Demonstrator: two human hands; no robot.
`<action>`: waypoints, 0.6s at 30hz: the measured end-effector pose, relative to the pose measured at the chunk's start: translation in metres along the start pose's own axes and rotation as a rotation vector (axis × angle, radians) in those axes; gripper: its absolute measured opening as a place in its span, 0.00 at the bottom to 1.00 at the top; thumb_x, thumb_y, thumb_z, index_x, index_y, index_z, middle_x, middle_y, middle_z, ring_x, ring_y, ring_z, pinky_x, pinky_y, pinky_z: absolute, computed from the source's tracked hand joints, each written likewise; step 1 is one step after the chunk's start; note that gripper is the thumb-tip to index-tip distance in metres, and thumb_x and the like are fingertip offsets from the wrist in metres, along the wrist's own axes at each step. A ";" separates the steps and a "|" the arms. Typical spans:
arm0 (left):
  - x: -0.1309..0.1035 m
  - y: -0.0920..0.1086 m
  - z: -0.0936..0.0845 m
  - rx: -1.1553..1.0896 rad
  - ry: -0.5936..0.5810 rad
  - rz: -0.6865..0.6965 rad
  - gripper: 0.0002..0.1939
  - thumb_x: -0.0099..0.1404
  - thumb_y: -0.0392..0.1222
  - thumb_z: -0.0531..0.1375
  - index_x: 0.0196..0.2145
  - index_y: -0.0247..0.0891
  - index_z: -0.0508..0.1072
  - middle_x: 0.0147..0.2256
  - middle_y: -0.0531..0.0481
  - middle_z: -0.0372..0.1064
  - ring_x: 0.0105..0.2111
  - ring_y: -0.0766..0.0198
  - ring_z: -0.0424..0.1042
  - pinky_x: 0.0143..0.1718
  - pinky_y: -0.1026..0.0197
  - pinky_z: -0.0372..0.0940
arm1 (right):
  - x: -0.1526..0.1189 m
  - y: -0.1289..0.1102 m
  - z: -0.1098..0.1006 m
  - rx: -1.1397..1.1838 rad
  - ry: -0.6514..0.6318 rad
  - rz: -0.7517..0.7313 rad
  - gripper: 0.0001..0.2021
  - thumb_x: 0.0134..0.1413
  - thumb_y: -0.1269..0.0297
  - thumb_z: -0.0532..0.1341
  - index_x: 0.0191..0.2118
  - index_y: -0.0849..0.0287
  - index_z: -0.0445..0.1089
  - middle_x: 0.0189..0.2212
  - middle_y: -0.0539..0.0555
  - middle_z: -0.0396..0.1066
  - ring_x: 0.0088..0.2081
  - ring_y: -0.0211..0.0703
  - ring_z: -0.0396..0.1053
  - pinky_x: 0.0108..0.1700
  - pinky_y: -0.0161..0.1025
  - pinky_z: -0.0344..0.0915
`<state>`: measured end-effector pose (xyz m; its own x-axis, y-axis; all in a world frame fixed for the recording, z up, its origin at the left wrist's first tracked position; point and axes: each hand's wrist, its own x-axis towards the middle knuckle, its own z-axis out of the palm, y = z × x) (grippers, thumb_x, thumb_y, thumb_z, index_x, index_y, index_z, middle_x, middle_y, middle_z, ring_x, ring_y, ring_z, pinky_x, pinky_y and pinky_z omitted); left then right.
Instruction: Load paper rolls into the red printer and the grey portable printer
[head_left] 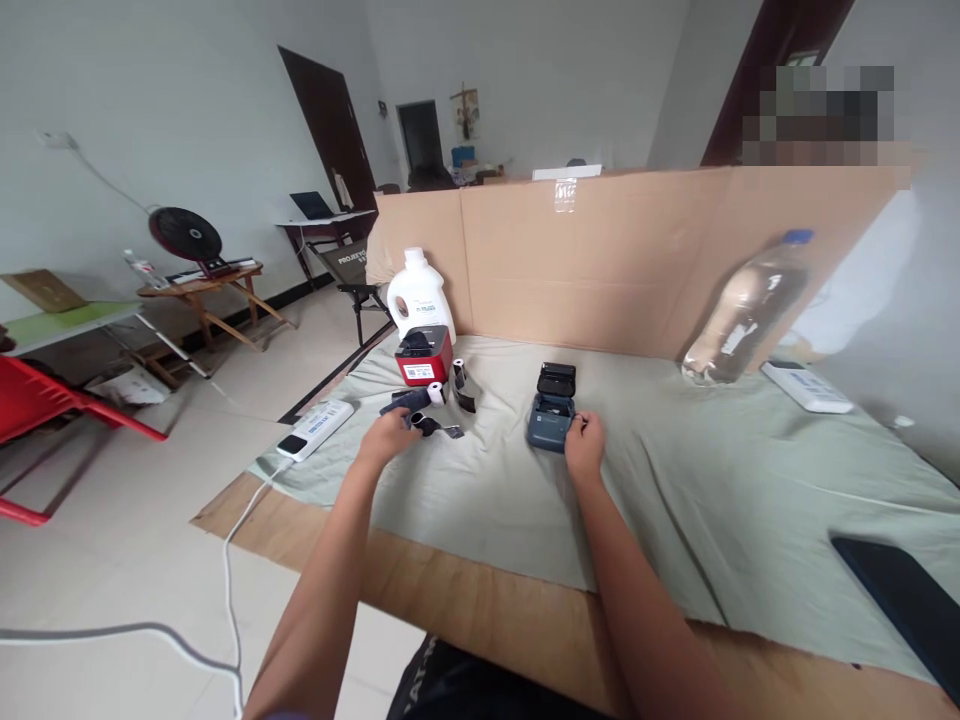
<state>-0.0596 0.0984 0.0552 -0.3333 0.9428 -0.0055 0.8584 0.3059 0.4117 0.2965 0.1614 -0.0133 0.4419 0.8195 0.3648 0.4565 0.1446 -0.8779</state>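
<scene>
A small dark blue printer [550, 424] stands on the cloth with its black lid [557, 379] raised. My right hand [585, 446] is closed on the printer's right side. To the left, my left hand [385, 438] has its fingertips at the near end of a black roll [425, 424], whose loose tail trails right. These fingers look pinched on the roll, though they are partly hidden. Just behind lie a dark strip-like item [405, 402], a small white roll [436, 394] and a second black roll [463, 388]. A red and black box-shaped device [424, 357] stands behind them.
A white jug [418, 295] stands behind the red device, before an upright cardboard panel [585, 265]. Power strips [316, 430] lie at left and right. A large bottle [750, 310] leans at right; a phone [904, 600] lies near the edge. Someone is behind the panel.
</scene>
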 end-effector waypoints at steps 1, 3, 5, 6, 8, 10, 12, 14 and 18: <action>0.002 -0.001 -0.008 0.000 0.019 -0.005 0.26 0.57 0.48 0.62 0.53 0.42 0.70 0.33 0.50 0.76 0.38 0.55 0.75 0.30 0.62 0.61 | 0.000 0.000 0.000 -0.001 0.000 0.000 0.12 0.57 0.59 0.48 0.35 0.59 0.65 0.35 0.61 0.70 0.37 0.51 0.66 0.43 0.46 0.61; 0.008 0.002 -0.023 0.006 0.108 -0.016 0.27 0.60 0.46 0.59 0.57 0.43 0.68 0.35 0.49 0.77 0.39 0.55 0.75 0.32 0.62 0.62 | 0.000 0.001 0.000 -0.002 -0.002 0.000 0.12 0.57 0.59 0.48 0.35 0.59 0.65 0.35 0.61 0.70 0.37 0.51 0.66 0.43 0.45 0.61; 0.017 0.013 -0.032 0.025 0.200 0.000 0.23 0.62 0.46 0.58 0.55 0.44 0.70 0.41 0.48 0.77 0.43 0.55 0.74 0.36 0.62 0.63 | 0.000 0.000 0.000 -0.002 -0.007 0.002 0.12 0.57 0.59 0.48 0.35 0.59 0.65 0.35 0.61 0.70 0.38 0.51 0.66 0.43 0.45 0.61; 0.023 0.021 -0.034 0.031 0.221 0.026 0.21 0.63 0.47 0.58 0.54 0.45 0.72 0.43 0.48 0.77 0.45 0.55 0.74 0.38 0.62 0.64 | -0.001 0.000 0.000 -0.002 -0.009 0.003 0.12 0.57 0.59 0.48 0.36 0.59 0.65 0.36 0.62 0.70 0.38 0.51 0.66 0.43 0.45 0.61; 0.037 0.042 -0.032 0.041 0.201 0.082 0.18 0.64 0.48 0.57 0.50 0.47 0.75 0.47 0.50 0.76 0.49 0.55 0.72 0.43 0.62 0.64 | -0.001 0.000 0.000 -0.002 -0.012 0.007 0.12 0.57 0.58 0.48 0.36 0.59 0.65 0.36 0.62 0.70 0.38 0.52 0.66 0.42 0.46 0.61; 0.054 0.066 -0.027 0.055 0.139 0.096 0.17 0.65 0.51 0.56 0.48 0.48 0.76 0.49 0.51 0.75 0.50 0.56 0.72 0.46 0.61 0.64 | -0.001 0.000 0.000 -0.002 -0.014 0.010 0.12 0.57 0.59 0.48 0.36 0.59 0.65 0.36 0.62 0.71 0.38 0.52 0.66 0.42 0.46 0.61; 0.075 0.089 -0.019 0.076 0.090 0.066 0.18 0.65 0.54 0.56 0.47 0.47 0.77 0.49 0.49 0.75 0.50 0.53 0.72 0.47 0.59 0.65 | 0.000 0.000 0.000 -0.002 -0.014 0.010 0.13 0.57 0.59 0.48 0.36 0.59 0.65 0.36 0.62 0.71 0.38 0.52 0.66 0.42 0.46 0.61; 0.096 0.109 -0.010 0.095 0.057 0.031 0.21 0.63 0.57 0.57 0.46 0.44 0.77 0.48 0.44 0.75 0.50 0.49 0.72 0.46 0.55 0.66 | 0.000 0.000 0.000 -0.004 -0.013 0.010 0.13 0.57 0.58 0.48 0.36 0.59 0.66 0.36 0.62 0.71 0.38 0.52 0.67 0.43 0.46 0.61; 0.126 0.135 0.011 0.130 -0.001 -0.021 0.22 0.61 0.54 0.60 0.47 0.38 0.77 0.48 0.35 0.74 0.50 0.45 0.72 0.46 0.52 0.67 | 0.000 0.003 0.001 -0.008 -0.007 0.006 0.13 0.58 0.59 0.48 0.36 0.59 0.66 0.36 0.62 0.71 0.38 0.52 0.67 0.43 0.45 0.62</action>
<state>0.0187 0.2598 0.1002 -0.3516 0.9360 -0.0142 0.8946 0.3404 0.2896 0.2972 0.1625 -0.0161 0.4389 0.8243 0.3577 0.4604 0.1355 -0.8773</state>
